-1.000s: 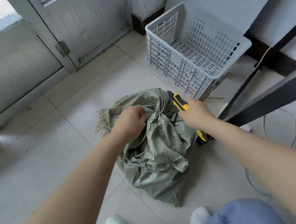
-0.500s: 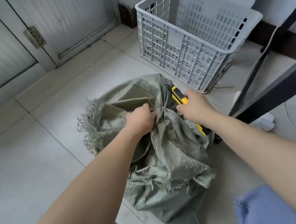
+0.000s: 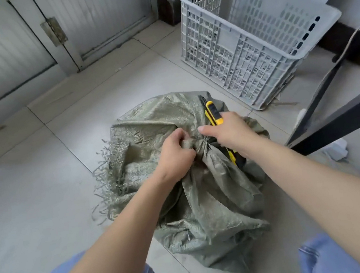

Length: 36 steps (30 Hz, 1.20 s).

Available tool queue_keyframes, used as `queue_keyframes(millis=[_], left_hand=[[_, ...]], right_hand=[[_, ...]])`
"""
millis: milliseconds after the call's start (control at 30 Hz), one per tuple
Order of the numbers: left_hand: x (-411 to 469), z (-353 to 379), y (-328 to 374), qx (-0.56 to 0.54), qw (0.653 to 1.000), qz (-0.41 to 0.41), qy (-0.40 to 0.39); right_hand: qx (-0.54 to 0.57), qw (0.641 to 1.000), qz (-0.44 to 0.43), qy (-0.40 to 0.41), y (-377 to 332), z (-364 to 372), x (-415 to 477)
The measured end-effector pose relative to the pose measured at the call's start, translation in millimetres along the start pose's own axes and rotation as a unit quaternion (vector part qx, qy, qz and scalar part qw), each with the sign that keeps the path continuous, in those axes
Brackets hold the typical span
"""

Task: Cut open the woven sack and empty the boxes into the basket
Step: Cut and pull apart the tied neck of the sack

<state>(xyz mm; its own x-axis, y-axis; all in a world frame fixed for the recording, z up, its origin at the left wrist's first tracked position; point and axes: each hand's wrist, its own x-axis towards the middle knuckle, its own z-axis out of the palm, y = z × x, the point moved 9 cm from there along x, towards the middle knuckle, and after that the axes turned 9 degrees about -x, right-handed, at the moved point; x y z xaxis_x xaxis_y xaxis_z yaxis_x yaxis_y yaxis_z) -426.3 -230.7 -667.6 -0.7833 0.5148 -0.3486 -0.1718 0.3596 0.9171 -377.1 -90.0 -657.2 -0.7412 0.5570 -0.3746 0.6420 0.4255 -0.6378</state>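
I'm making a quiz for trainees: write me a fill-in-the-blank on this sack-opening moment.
1. The right hand holds a utility knife coloured black and ____.
2. The left hand grips the bunched neck of the woven sack, which lies on the ____.
3. The grey basket beyond it is ____.
Missing: yellow; floor; empty.

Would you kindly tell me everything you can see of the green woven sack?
The woven sack is grey-green crinkled plastic weave, slumped on the tiled floor near the white basket. Its neck is gathered tight; beyond it the loose mouth spreads leftward with a frayed edge. The left hand grips the gathered neck; the right hand, holding a yellow knife, touches it. No cut shows.
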Motion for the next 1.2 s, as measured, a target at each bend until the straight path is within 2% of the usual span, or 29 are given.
queue_keyframes(millis=[67,200,300,433,600,733,900,1033,1200], left_hand=[[-3.4,-1.0,-7.0,-0.059,0.997,-0.040,-0.009],[-8.5,7.6,-25.7,-0.009,0.990,-0.117,-0.084],[-12.8,18.0,-35.5,-0.051,0.981,-0.149,-0.111],[-3.3,9.1,-23.2,-0.113,0.985,-0.109,-0.070],[1.7,-1.2,-6.1,-0.207,0.974,-0.088,-0.040],[1.2,2.6,1.8,-0.241,0.963,-0.099,-0.063],[-0.8,7.2,9.5,-0.248,0.962,-0.085,-0.071],[-2.5,6.0,12.0,-0.269,0.958,-0.079,-0.063],[-7.5,8.7,18.0,-0.265,0.957,-0.077,-0.090]], right_hand=[[-0.006,1.000,-0.009,0.002,-6.3,-0.2,0.7],[-0.022,0.999,-0.033,0.005,-16.6,-3.9,-7.2],[-0.064,0.997,-0.033,-0.004,-14.8,-5.9,-13.6],[-0.020,0.999,-0.037,-0.016,-10.5,-11.0,-22.8],[0.017,0.996,-0.071,-0.049,-7.2,-18.3,-38.0],[-0.030,0.992,-0.108,-0.051,-11.0,-23.3,-46.8],[-0.067,0.987,-0.148,-0.003,-25.5,-37.7,-54.5],[-0.198,0.971,-0.134,-0.003,-28.1,-41.7,-62.2],[-0.240,0.963,-0.120,0.025,-27.3,-49.9,-74.8]])
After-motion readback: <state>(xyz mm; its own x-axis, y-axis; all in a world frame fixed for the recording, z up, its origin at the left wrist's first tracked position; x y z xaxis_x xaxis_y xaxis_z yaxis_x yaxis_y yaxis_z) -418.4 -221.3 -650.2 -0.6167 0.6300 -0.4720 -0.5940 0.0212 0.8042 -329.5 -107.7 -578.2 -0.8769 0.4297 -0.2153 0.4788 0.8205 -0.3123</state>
